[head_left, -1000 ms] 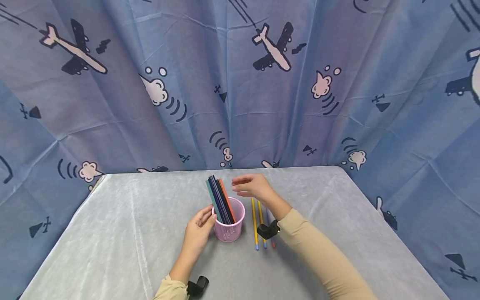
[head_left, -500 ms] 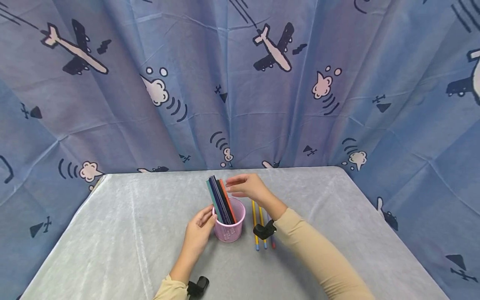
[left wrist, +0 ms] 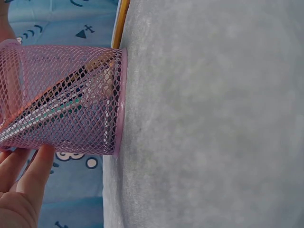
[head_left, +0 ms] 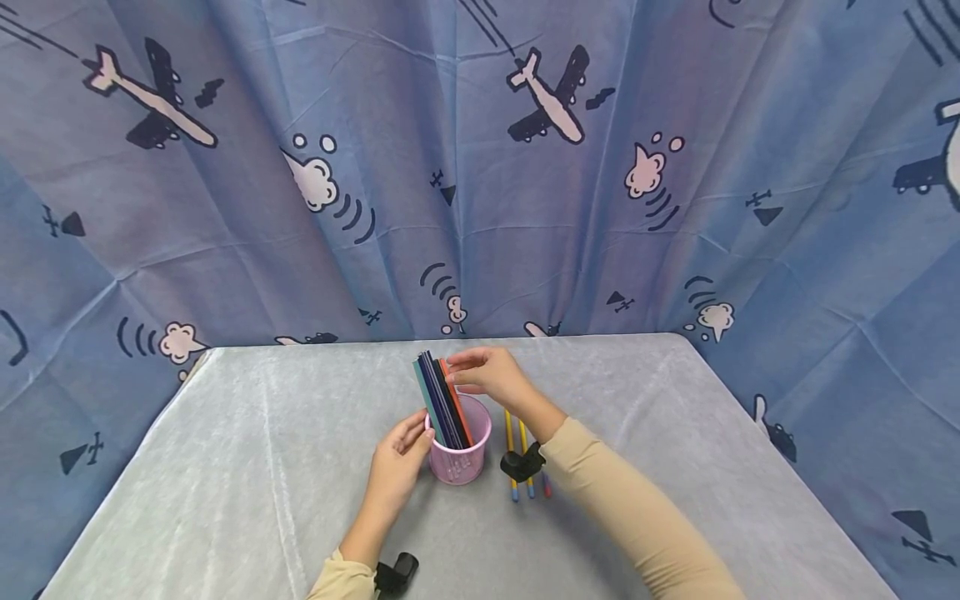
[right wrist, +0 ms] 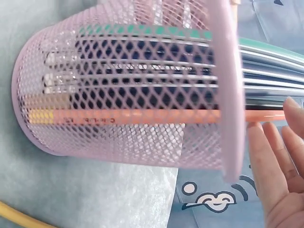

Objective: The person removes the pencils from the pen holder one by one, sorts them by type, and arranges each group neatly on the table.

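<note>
One pink mesh cup (head_left: 467,468) stands upright on the surface (head_left: 225,500), holding an orange pencil (head_left: 461,417), dark pencils (head_left: 442,408) and a green pencil (head_left: 425,396), all leaning left. Left hand (head_left: 395,462): grip loose, fingertips resting against the cup's side. Right hand (head_left: 501,377): fingertips touch the orange pencil above the rim; whether the grip pinches it is hard to tell. Two yellow pencils (head_left: 510,432) lie right of the cup.

You wear plain tan sleeves: the left sleeve (head_left: 341,577) bunches at its cuff, while the right sleeve (head_left: 637,508), nearer the right edge of the worktop (head_left: 757,483), creases lightly. Compact black devices, left (head_left: 397,573) and right (head_left: 522,463), sit at your wrists.
</note>
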